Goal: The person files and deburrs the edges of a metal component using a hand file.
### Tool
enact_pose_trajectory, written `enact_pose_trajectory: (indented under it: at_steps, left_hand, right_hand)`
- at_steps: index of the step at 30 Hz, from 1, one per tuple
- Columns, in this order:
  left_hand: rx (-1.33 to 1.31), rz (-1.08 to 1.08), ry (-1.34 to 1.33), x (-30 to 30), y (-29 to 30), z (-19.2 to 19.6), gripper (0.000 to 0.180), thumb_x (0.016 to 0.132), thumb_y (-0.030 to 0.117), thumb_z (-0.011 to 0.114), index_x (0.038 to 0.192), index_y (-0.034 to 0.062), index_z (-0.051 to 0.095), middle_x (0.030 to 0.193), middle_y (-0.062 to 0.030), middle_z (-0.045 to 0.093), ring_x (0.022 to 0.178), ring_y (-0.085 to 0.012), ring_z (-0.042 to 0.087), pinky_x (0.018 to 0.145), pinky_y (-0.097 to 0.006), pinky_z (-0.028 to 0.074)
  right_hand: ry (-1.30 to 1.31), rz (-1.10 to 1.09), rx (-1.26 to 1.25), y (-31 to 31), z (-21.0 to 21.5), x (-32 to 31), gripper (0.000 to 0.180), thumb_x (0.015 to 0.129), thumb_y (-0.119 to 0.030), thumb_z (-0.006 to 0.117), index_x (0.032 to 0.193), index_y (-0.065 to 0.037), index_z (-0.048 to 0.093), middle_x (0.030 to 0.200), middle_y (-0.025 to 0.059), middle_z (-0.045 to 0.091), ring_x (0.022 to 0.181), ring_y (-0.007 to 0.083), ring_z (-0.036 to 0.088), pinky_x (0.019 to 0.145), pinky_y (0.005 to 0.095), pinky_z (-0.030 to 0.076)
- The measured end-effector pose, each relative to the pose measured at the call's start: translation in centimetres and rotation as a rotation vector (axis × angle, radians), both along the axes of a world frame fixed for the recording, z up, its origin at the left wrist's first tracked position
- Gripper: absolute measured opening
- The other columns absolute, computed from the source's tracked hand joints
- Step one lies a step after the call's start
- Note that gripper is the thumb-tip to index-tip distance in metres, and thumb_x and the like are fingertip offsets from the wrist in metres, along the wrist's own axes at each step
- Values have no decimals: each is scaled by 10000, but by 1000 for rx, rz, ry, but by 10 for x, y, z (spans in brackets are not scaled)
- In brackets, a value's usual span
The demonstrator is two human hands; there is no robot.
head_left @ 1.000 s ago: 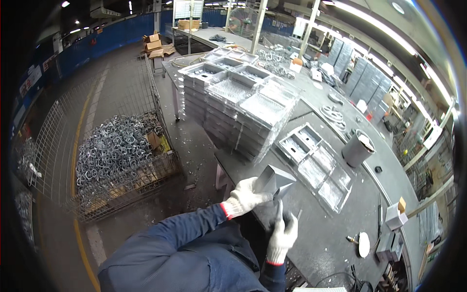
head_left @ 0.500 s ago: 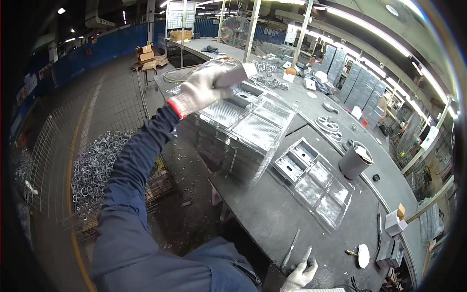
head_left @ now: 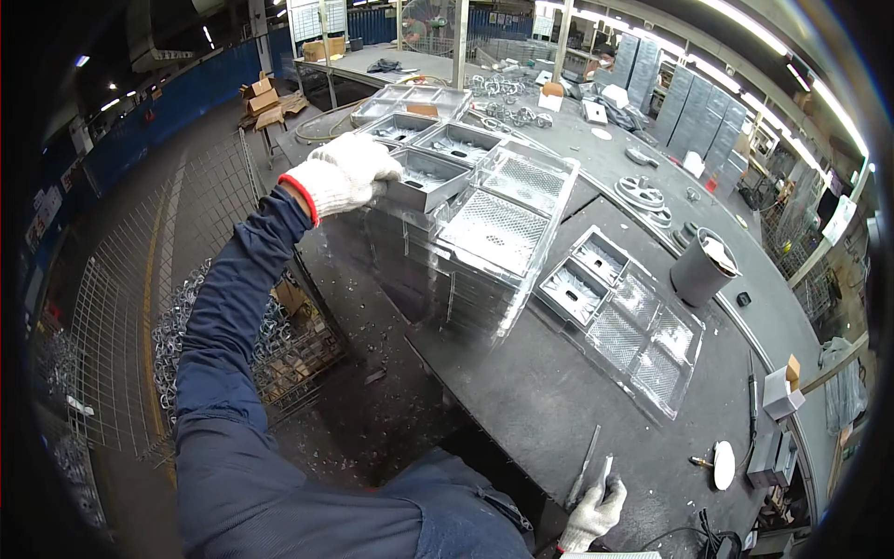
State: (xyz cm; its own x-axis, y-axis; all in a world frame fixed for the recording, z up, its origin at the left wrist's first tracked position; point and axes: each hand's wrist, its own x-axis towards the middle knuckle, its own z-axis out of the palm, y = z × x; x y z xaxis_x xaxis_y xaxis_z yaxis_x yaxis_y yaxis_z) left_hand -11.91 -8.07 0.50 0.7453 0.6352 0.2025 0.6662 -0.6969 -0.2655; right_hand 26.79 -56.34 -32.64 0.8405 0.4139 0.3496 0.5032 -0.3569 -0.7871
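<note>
progress: looks mid-batch. left hand (head_left: 343,171) is setting one grey cast metal tray (head_left: 424,179) on top of the tall stack (head_left: 466,270) at the near-left edge of the surface (head_left: 559,391). many trays already stacked, and four more lie flat on the surface, so my read is stacking is well along but not finished.
left hand: white knit glove with red cuff, arm fully extended, fingers wrapped over the tray's near-left edge; holding it, tray sits level on the stack top.
right hand: (head_left: 593,511) gloved, low at the near edge of the surface, closed around a thin metal file-like tool (head_left: 587,466) that points up and away.
tray location: top of stack, left column, just beside the mesh-patterned tray tops (head_left: 507,200) on its right.
loose trays: (head_left: 626,312) two-by-two group flat on the surface right of the stack, two showing hollow sides, two showing mesh backs.
wire cage bin: (head_left: 233,354) on the floor left of the surface, holds a heap of small shiny metal scrap pieces, roughly part full; cannot tell depth.
dark cylindrical pot: (head_left: 700,270) stands upright beyond the loose trays, something pale resting in its mouth.
small cardboard box: (head_left: 782,391) at the right edge of the surface, contents not visible.
far end: more metal parts and ring castings (head_left: 643,194), well apart from the hands.
</note>
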Motion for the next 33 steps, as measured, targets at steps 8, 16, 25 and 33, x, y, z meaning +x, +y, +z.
enact_pose_trajectory:
  at_steps: [8, 16, 25, 33]
  left_hand:
    - [30, 1, -39, 5, -21, -11, 384, 916, 52, 605, 1214, 173, 815, 1128, -116, 774, 1136, -360, 714, 1011, -496, 573]
    - [-221, -588, -762, 202, -169, -30, 392, 856, 41, 860, 1242, 41, 794, 1139, -176, 817, 1018, -330, 799, 965, -415, 615]
    - [-388, 37, -390, 469, -31, -229, 585, 916, 539, 737, 1269, 74, 789, 1277, -213, 778, 1233, -377, 727, 1059, -484, 569]
    - [-326, 141, -183, 551, 40, -258, 487, 947, 502, 654, 1052, 79, 873, 1036, -197, 841, 980, -404, 824, 795, -539, 646]
  right_hand:
    - [-70, 65, 34, 3, 19, -11, 317, 979, -58, 685, 1266, 77, 698, 1124, 233, 783, 1040, 363, 781, 957, 422, 610]
    - [-86, 18, -26, 0, 16, -4, 398, 907, -72, 770, 1293, 21, 735, 1134, 228, 790, 1044, 397, 788, 945, 440, 620]
    - [-124, 47, -25, -4, 23, -11, 586, 811, 1, 838, 1378, 17, 691, 1119, 224, 753, 1005, 421, 768, 898, 451, 620]
    - [-31, 73, -103, -14, 36, 1, 503, 792, -28, 819, 1289, -17, 738, 978, 204, 756, 827, 405, 775, 746, 444, 631]
